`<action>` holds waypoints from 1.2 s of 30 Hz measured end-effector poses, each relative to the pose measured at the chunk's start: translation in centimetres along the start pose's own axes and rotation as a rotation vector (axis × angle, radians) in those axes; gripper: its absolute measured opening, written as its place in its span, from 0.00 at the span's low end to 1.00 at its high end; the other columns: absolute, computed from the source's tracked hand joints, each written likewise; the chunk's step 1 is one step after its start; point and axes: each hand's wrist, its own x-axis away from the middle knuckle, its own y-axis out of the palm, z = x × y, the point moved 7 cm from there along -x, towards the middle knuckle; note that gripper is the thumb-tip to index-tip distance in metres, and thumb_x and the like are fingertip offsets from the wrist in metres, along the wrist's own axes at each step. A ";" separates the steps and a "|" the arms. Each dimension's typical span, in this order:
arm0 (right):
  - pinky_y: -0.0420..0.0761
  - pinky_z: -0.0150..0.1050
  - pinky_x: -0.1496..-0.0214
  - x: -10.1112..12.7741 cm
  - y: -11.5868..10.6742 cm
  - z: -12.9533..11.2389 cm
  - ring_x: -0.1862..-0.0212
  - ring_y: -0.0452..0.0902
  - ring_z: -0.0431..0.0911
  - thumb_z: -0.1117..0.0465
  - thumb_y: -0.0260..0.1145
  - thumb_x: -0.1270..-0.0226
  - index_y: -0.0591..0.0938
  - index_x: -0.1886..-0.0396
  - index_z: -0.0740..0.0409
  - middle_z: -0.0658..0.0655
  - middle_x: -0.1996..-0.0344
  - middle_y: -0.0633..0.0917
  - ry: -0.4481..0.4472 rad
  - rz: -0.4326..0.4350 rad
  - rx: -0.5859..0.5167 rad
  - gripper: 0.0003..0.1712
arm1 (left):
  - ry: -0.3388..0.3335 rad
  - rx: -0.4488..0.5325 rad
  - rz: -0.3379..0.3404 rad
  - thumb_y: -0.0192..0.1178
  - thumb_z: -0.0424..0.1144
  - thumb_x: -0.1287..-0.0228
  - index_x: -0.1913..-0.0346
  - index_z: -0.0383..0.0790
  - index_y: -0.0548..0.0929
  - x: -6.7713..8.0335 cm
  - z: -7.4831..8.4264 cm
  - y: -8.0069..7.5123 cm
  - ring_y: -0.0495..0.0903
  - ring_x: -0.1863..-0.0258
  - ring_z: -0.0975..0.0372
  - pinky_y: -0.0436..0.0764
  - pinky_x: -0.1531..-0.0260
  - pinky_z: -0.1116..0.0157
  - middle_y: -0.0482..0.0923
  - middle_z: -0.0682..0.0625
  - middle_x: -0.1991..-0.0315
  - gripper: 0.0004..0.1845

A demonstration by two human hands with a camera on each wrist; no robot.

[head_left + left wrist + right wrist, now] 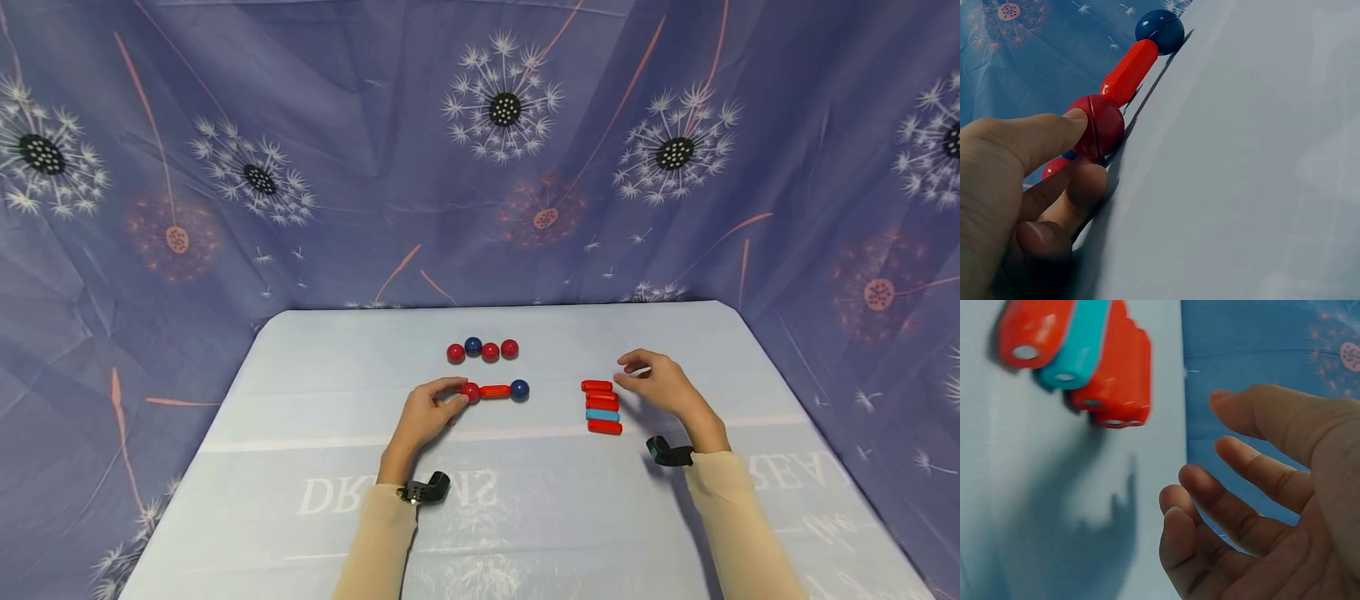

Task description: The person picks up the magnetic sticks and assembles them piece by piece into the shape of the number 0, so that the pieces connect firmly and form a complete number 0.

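My left hand (426, 412) pinches a red ball (1097, 126) between thumb and fingers. That ball is joined to one end of a red ribbed rod (495, 392), and a dark blue ball (519, 390) caps the other end. Over the table at the right, my right hand (660, 383) is held with fingers parted and nothing between them. Just left of it lie several red rods (604, 427) and one light blue rod (602, 415), stacked side by side. In the right wrist view, pale round tips show on the rod ends (1025, 352).
Behind the joined piece, a row of red balls (491, 352) with one dark blue ball (472, 347) sits on the white table (525, 517). A purple dandelion-patterned cloth (360, 167) hangs along the table's back and sides. Each wrist wears a black band (426, 488).
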 end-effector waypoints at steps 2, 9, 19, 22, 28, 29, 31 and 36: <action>0.83 0.56 0.47 -0.2 0.5 0.2 0.46 0.82 0.65 0.56 0.68 0.27 0.80 0.40 0.66 0.67 0.49 0.84 -0.004 -0.019 -0.006 0.23 | -0.007 -0.002 0.003 0.70 0.41 0.33 0.43 0.48 0.88 0.0 -0.1 0.0 0.75 0.86 0.65 0.69 0.82 0.69 0.88 0.47 0.55 0.16; 0.84 0.50 0.52 -0.8 2.3 0.4 0.46 0.82 0.63 0.56 0.67 0.27 0.83 0.44 0.63 0.64 0.52 0.86 -0.001 -0.073 0.004 0.18 | -0.011 -0.011 0.003 0.70 0.41 0.33 0.42 0.48 0.88 0.1 -0.1 0.0 0.74 0.87 0.64 0.69 0.83 0.68 0.88 0.47 0.56 0.17; 0.81 0.53 0.48 -1.4 2.9 0.9 0.49 0.82 0.58 0.61 0.64 0.25 0.84 0.47 0.62 0.62 0.54 0.87 0.030 -0.026 0.035 0.13 | -0.002 -0.007 -0.005 0.70 0.41 0.33 0.42 0.48 0.88 0.1 0.0 0.0 0.74 0.87 0.65 0.68 0.84 0.69 0.88 0.47 0.55 0.17; 0.81 0.51 0.49 -1.5 3.2 0.9 0.49 0.82 0.58 0.62 0.63 0.25 0.83 0.45 0.62 0.64 0.52 0.86 0.030 -0.031 0.026 0.14 | 0.000 -0.013 -0.001 0.70 0.41 0.33 0.42 0.48 0.88 0.1 0.0 -0.1 0.73 0.87 0.65 0.68 0.84 0.69 0.88 0.47 0.56 0.17; 0.81 0.54 0.47 -1.7 3.4 0.9 0.50 0.82 0.58 0.63 0.64 0.26 0.85 0.47 0.62 0.64 0.52 0.86 0.029 -0.038 0.022 0.12 | 0.004 -0.024 0.001 0.70 0.41 0.33 0.43 0.48 0.88 0.2 0.0 -0.1 0.72 0.88 0.64 0.68 0.85 0.68 0.88 0.47 0.56 0.17; 0.81 0.56 0.46 -1.7 3.4 0.9 0.50 0.82 0.58 0.63 0.64 0.26 0.85 0.48 0.63 0.65 0.52 0.87 0.027 -0.038 0.025 0.12 | 0.006 -0.024 0.000 0.70 0.41 0.33 0.42 0.48 0.88 0.2 0.1 -0.1 0.72 0.88 0.64 0.68 0.84 0.68 0.88 0.47 0.55 0.17; 0.80 0.58 0.43 -1.8 3.4 0.8 0.49 0.82 0.60 0.63 0.64 0.26 0.85 0.48 0.63 0.65 0.52 0.86 0.025 -0.044 0.033 0.12 | 0.014 -0.020 -0.002 0.69 0.41 0.32 0.42 0.48 0.88 0.2 0.1 -0.1 0.73 0.88 0.64 0.68 0.84 0.68 0.88 0.47 0.53 0.17; 0.79 0.60 0.42 -1.8 3.4 0.5 0.49 0.81 0.61 0.63 0.65 0.26 0.86 0.49 0.66 0.66 0.53 0.87 0.019 -0.053 0.060 0.13 | 0.042 -0.019 -0.001 0.69 0.42 0.31 0.41 0.48 0.87 0.2 0.2 -0.1 0.75 0.87 0.65 0.71 0.81 0.69 0.88 0.46 0.50 0.18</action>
